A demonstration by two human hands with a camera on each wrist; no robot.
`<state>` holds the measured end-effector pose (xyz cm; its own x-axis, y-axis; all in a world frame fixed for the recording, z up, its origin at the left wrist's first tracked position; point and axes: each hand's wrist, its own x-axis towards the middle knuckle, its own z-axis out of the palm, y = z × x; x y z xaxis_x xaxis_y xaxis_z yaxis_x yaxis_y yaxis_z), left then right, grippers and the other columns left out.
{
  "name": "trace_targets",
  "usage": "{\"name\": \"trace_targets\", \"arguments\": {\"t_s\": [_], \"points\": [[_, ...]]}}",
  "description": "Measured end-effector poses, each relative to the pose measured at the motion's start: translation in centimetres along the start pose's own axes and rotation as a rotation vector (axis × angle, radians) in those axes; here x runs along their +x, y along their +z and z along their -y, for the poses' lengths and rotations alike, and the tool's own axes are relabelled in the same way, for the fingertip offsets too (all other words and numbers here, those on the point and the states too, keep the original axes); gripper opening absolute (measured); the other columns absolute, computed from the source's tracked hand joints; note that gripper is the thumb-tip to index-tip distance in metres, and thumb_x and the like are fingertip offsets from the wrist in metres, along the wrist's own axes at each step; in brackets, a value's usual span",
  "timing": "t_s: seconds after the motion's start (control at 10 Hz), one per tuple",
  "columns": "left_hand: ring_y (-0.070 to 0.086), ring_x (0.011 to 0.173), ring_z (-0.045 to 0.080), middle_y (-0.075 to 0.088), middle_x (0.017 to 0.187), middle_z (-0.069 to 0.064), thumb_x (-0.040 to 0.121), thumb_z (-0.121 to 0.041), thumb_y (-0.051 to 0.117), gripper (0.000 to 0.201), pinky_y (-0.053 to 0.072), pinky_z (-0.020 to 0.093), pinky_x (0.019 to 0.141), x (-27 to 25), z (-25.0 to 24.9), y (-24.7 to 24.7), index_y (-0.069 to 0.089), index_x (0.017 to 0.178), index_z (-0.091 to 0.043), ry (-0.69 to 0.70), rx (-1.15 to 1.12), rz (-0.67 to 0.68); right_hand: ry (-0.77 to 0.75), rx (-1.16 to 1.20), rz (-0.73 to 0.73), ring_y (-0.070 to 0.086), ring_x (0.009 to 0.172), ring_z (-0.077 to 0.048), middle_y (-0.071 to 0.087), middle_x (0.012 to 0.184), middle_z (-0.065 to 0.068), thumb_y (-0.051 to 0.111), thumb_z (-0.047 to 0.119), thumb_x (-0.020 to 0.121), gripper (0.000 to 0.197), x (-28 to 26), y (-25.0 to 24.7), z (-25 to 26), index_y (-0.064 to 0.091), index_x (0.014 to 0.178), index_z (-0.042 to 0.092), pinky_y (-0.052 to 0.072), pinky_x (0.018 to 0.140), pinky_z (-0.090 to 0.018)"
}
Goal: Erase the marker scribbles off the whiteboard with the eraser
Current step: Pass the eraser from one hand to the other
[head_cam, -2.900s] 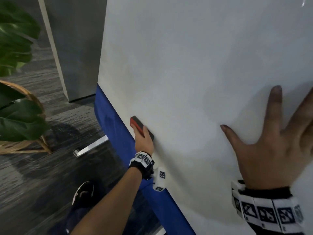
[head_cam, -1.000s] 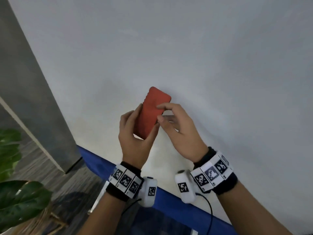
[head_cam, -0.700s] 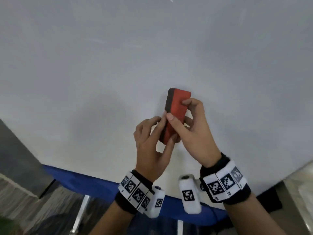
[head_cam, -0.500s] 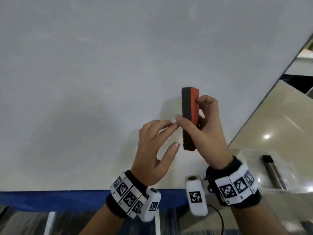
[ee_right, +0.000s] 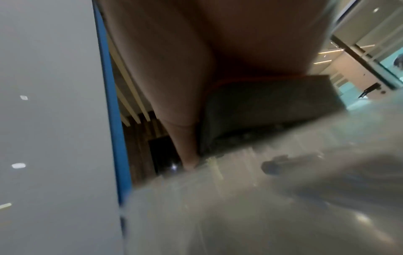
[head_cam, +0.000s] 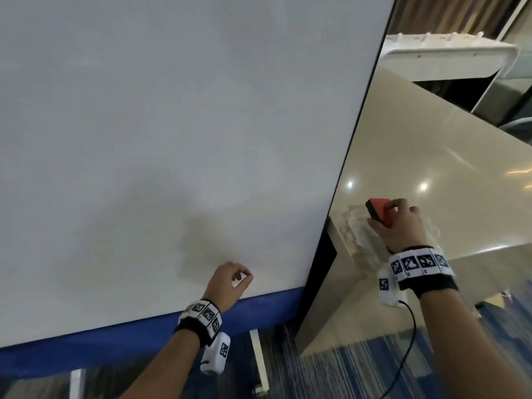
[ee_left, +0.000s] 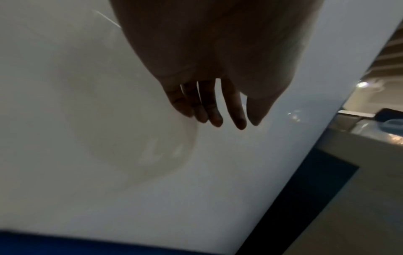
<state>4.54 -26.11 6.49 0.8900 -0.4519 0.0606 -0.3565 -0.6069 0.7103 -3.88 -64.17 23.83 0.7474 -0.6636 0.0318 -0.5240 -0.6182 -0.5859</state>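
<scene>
Nearest us, our left hand (head_cam: 230,285) hangs before the lower edge of the large white whiteboard (head_cam: 172,125), fingers loosely curled and grasping nothing. Further off to the right, our right hand (head_cam: 398,226) grips the red-backed, dark-felted block eraser (head_cam: 379,211) over a clear plastic tray (head_cam: 352,226) on the pale glossy bench (head_cam: 431,156). The board's visible face shows no scribbles, so we judge erasing complete and the stowing step in hand. The next move calls for lowering the eraser into the tray and loosening the fingers.
</scene>
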Motion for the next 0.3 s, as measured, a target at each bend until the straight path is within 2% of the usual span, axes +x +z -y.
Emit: {"name": "trace_targets", "arguments": {"t_s": [0.1, 0.2, 0.3], "points": [[0.059, 0.081, 0.011, 0.063, 0.086, -0.007, 0.092, -0.033, 0.072, 0.018, 0.051, 0.031, 0.078, -1.5, 3.0, 0.0, 0.062, 0.081, -0.044, -0.129, 0.036, 0.070, 0.055, -0.227, 0.099, 0.057, 0.109, -0.039, 0.058, 0.123, -0.015, 0.076, 0.055, 0.081, 0.063, -0.3, 1.2, -1.8, 0.055, 0.125, 0.015, 0.050, 0.096, -0.048], [0.060, 0.078, 0.011, 0.063, 0.085, -0.005, 0.091, -0.033, 0.073, 0.018, 0.052, 0.032, 0.077, -3.1, 5.5, -0.7, 0.062, 0.079, -0.041, -0.196, 0.079, 0.098, 0.027, -0.266, 0.075, 0.057, 0.108, -0.040, 0.059, 0.123, -0.016, 0.070, 0.054, 0.086, 0.055, -0.4, 2.0, -2.0, 0.059, 0.123, 0.013, 0.050, 0.093, -0.048], [0.058, 0.075, 0.007, 0.061, 0.084, -0.006, 0.092, -0.034, 0.071, 0.014, 0.049, 0.024, 0.075, -4.6, 7.7, -1.6, 0.063, 0.081, -0.036, -0.267, 0.132, 0.134, 0.007, -0.247, 0.065, 0.059, 0.109, -0.042, 0.057, 0.122, -0.021, 0.060, 0.048, 0.093, 0.050, -0.8, 2.0, -0.6, 0.060, 0.124, 0.009, 0.052, 0.095, -0.049]]}}
